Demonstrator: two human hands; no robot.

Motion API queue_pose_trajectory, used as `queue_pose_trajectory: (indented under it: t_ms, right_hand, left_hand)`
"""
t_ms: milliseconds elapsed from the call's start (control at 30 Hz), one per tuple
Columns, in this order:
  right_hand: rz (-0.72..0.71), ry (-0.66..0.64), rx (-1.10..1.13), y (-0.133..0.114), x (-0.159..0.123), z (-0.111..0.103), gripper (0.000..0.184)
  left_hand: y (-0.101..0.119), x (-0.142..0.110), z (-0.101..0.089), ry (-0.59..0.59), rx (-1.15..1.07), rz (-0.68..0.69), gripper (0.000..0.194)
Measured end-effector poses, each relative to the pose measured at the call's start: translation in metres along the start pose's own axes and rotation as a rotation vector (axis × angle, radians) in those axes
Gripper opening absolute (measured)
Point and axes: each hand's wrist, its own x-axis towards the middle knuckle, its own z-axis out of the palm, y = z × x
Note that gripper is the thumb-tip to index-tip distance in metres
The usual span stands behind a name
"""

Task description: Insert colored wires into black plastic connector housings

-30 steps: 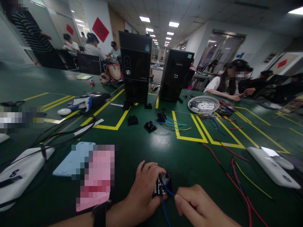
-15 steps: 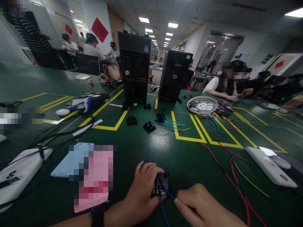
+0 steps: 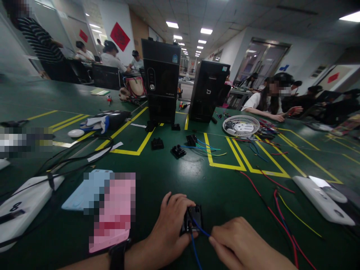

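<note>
Near the front of the green table, my left hand [image 3: 171, 221] grips a small black terminal block [image 3: 198, 216] by its left side, thumb at the near edge and fingers at the far edge. Two blue wires come out of the block. My right hand [image 3: 239, 240] pinches one blue wire [image 3: 201, 228] a short way from the block, to its right. The second blue wire [image 3: 195, 249] hangs down toward the table's near edge. The wire ends inside the block are too small to make out.
Several similar black blocks [image 3: 178, 151] lie farther back, before two black computer towers [image 3: 161, 82]. Pink [image 3: 112, 210] and blue [image 3: 81, 195] flat items lie left. Red wires [image 3: 270, 212] and a white device [image 3: 320, 200] are right. A white basket [image 3: 241, 125] and a seated co-worker are beyond.
Both hands keep their hold on the block and the blue wire, almost unmoved. The whole view has shifted very slightly. The seated co-worker's hand at the right has moved a little.
</note>
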Motion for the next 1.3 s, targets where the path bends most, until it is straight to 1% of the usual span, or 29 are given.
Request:
queue_pose_trajectory:
  t_ms: [133, 167, 233, 333, 400, 500, 567, 633, 700, 767, 833, 900, 933, 1000, 1067, 1100, 1133, 1200, 1233, 1300]
  right_hand:
    - [-0.071, 0.121, 0.058, -0.001, -0.001, 0.009, 0.03]
    - [-0.088, 0.12, 0.058, -0.003, 0.001, 0.012, 0.028]
    - [-0.097, 0.073, 0.027, -0.006, 0.006, 0.016, 0.023]
    - [-0.052, -0.012, -0.054, -0.006, 0.009, 0.015, 0.018]
    - [-0.035, 0.001, -0.081, -0.003, 0.008, 0.012, 0.018]
    - [-0.07, 0.135, -0.071, 0.0, 0.003, 0.011, 0.025]
    - [-0.106, 0.256, -0.057, 0.0, 0.003, 0.015, 0.03]
    - [-0.14, 0.32, -0.036, -0.002, 0.005, 0.022, 0.032]
    - [-0.156, 0.29, -0.03, -0.004, 0.009, 0.027, 0.028]
    - [-0.133, 0.19, -0.053, -0.004, 0.011, 0.028, 0.021]
    - [-0.078, 0.113, -0.088, -0.004, 0.01, 0.024, 0.017]
    - [-0.048, 0.109, -0.097, -0.002, 0.007, 0.018, 0.019]
    - [-0.054, 0.148, -0.098, -0.001, 0.005, 0.016, 0.021]
    - [-0.081, 0.283, -0.097, 0.0, 0.003, 0.016, 0.027]
    - [-0.112, 0.417, -0.091, 0.001, 0.003, 0.022, 0.031]
    - [-0.128, 0.454, -0.089, 0.0, 0.005, 0.026, 0.033]
    - [-0.157, 0.459, -0.088, 0.0, 0.006, 0.03, 0.033]
    - [-0.213, 0.387, -0.097, -0.002, 0.009, 0.035, 0.03]
    - [-0.215, 0.327, -0.104, -0.002, 0.01, 0.036, 0.027]
    - [-0.15, 0.205, -0.11, -0.002, 0.011, 0.032, 0.023]
  left_hand:
    - [0.0, 0.0, 0.0, -0.009, 0.001, 0.003, 0.054]
    - [0.0, 0.0, -0.001, -0.013, 0.002, 0.004, 0.056]
    - [0.001, 0.0, -0.001, -0.018, 0.007, 0.006, 0.058]
    - [0.002, 0.001, -0.002, -0.016, 0.004, 0.001, 0.056]
    - [0.001, 0.001, -0.001, -0.01, -0.002, -0.005, 0.052]
    - [0.001, 0.001, 0.0, 0.005, -0.002, -0.004, 0.052]
    - [0.0, 0.001, 0.0, 0.007, -0.001, -0.003, 0.053]
    - [0.001, 0.0, -0.001, -0.001, -0.005, -0.004, 0.054]
    - [0.001, 0.0, -0.001, -0.012, -0.009, -0.001, 0.055]
    - [0.001, 0.0, -0.002, -0.013, -0.011, -0.003, 0.055]
    - [0.0, 0.0, -0.001, -0.006, -0.014, -0.009, 0.054]
    - [0.0, 0.0, 0.0, -0.001, -0.018, -0.013, 0.053]
    - [0.0, 0.0, 0.0, 0.001, -0.019, -0.014, 0.052]
    - [-0.001, 0.0, 0.0, 0.001, -0.017, -0.013, 0.053]
    - [-0.002, 0.0, 0.001, 0.005, -0.013, -0.011, 0.053]
    - [-0.002, 0.0, 0.001, 0.004, -0.011, -0.006, 0.053]
    - [-0.002, 0.0, 0.001, 0.003, -0.008, -0.001, 0.053]
    - [-0.003, 0.0, 0.001, 0.008, -0.002, 0.006, 0.055]
    - [-0.003, 0.0, 0.001, 0.01, 0.001, 0.007, 0.055]
    - [-0.003, 0.0, 0.001, 0.01, -0.003, -0.003, 0.054]
